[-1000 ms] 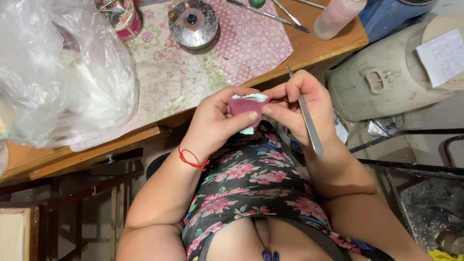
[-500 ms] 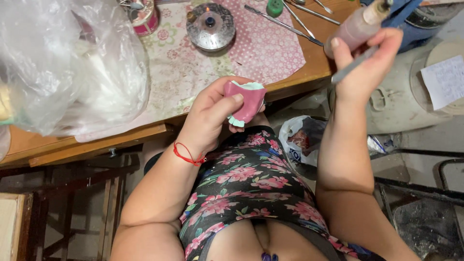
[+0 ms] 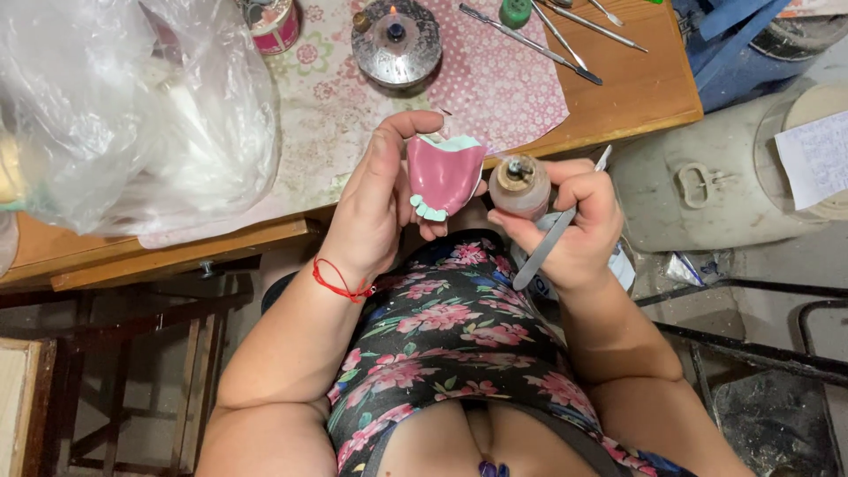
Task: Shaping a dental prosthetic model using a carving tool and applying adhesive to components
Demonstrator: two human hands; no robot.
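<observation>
Head view: left hand (image 3: 380, 208) grasps a pink wax denture base (image 3: 444, 174) above the lap, just off the table (image 3: 654, 84) edge. Right hand (image 3: 574, 221) clamps a small bottle (image 3: 519, 184) and metal spatula (image 3: 556, 231). Light, probably brittle (grip the edges, not the teeth).

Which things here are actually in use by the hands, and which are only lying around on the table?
In use:
- pink denture model, held in the left hand
- small round-topped bottle and slim metal tool, both in the right hand

Lying about:
- round metal burner
- metal instruments
- clear plastic bag
- small tin
- wooden table
</observation>
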